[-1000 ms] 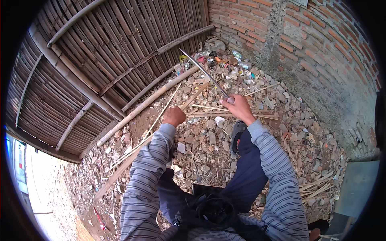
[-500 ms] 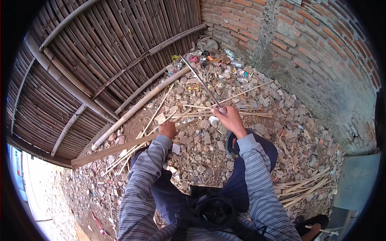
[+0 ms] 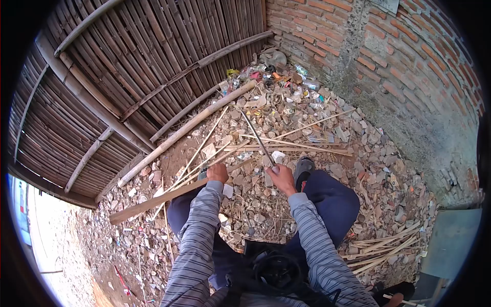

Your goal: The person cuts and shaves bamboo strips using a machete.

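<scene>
My left hand (image 3: 217, 173) is closed round a flat wooden strip (image 3: 158, 200), whose wide end reaches down to the left and whose narrow end shows just past my fist. My right hand (image 3: 281, 179) grips the handle of a long, thin blade (image 3: 257, 135) that points up and to the left. The blade is apart from the held strip. Beyond my hands, several thin pale strips (image 3: 302, 147) lie crossed on the rubble.
A bamboo pole (image 3: 189, 132) lies along the slatted wall (image 3: 153, 46) at left. A brick wall (image 3: 388, 66) curves round the right. Litter (image 3: 276, 77) lies in the corner. More strips (image 3: 383, 248) rest at lower right, near part of another person's hand (image 3: 395, 300).
The held strip has swung from steep to flatter. My right hand has come down and left with the blade, closer to my left hand. My knees have spread outward.
</scene>
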`<state>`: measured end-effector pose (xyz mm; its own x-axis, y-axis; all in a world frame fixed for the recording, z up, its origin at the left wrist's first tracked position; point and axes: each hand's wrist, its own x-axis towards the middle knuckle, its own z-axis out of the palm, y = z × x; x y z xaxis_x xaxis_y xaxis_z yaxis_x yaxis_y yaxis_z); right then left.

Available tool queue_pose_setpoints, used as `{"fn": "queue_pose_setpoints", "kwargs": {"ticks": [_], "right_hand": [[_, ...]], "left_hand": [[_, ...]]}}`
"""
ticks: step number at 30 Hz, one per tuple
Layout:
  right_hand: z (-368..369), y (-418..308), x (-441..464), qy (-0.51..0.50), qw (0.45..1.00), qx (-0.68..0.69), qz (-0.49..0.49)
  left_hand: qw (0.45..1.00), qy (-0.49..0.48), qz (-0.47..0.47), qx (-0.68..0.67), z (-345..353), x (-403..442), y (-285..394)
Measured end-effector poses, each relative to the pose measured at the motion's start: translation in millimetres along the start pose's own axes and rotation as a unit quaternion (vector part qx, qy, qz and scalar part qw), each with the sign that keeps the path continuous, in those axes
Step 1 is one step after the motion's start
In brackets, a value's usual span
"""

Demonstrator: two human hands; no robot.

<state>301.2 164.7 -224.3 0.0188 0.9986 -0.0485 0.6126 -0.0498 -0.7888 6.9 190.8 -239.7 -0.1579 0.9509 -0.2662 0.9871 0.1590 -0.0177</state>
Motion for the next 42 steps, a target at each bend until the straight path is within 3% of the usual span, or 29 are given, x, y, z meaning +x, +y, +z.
{"fn": "queue_pose_setpoints", "kwargs": {"ticks": [3, 7, 10, 15, 17, 19, 21, 26, 31, 35, 42], "right_hand": [[26.6, 16.3, -7.5, 0.014, 1.0, 0.011, -0.014], [51.6, 33.0, -11.0, -0.069, 0.996, 0.02, 0.048], [71.2, 40.2, -23.4, -0.054, 0.992, 0.111, 0.038], [77.5, 39.7, -36.4, -0.1, 0.993, 0.022, 0.063], [81.4, 37.3, -41.2, -0.135, 0.979, 0.11, 0.103], [93.2, 43.8, -45.2, -0.11, 0.986, 0.105, 0.068], [102.6, 49.2, -48.6, -0.166, 0.962, 0.169, 0.138], [116.6, 52.5, -59.0, -0.166, 0.956, 0.195, 0.143], [113.2, 46.4, -70.7, -0.262, 0.915, 0.234, 0.199], [112.5, 51.9, -75.4, -0.282, 0.918, 0.195, 0.2], [111.5, 57.7, -76.5, -0.278, 0.904, 0.241, 0.216]], "left_hand": [[1.0, -0.015, -0.002, 0.002, 6.2, -6.5, 4.2], [1.0, 0.01, -0.017, 0.01, 13.1, -12.2, 13.0], [1.0, 0.006, -0.023, -0.008, 15.0, -15.0, 8.8], [0.999, 0.024, -0.024, -0.02, 26.3, -16.1, 10.5], [0.999, 0.041, -0.021, -0.021, 34.4, -12.9, 13.0], [0.999, 0.032, -0.029, -0.019, 34.8, -14.5, 15.2], [0.999, 0.016, -0.02, -0.027, 34.1, -16.1, 13.3], [1.0, 0.011, -0.016, -0.008, 37.3, -15.1, 14.1], [1.0, -0.001, 0.003, 0.028, 31.0, -16.9, 23.7], [1.0, 0.003, 0.013, 0.023, 35.4, -17.0, 26.2], [0.999, -0.022, 0.028, -0.004, -15.7, -34.3, 24.8]]}}
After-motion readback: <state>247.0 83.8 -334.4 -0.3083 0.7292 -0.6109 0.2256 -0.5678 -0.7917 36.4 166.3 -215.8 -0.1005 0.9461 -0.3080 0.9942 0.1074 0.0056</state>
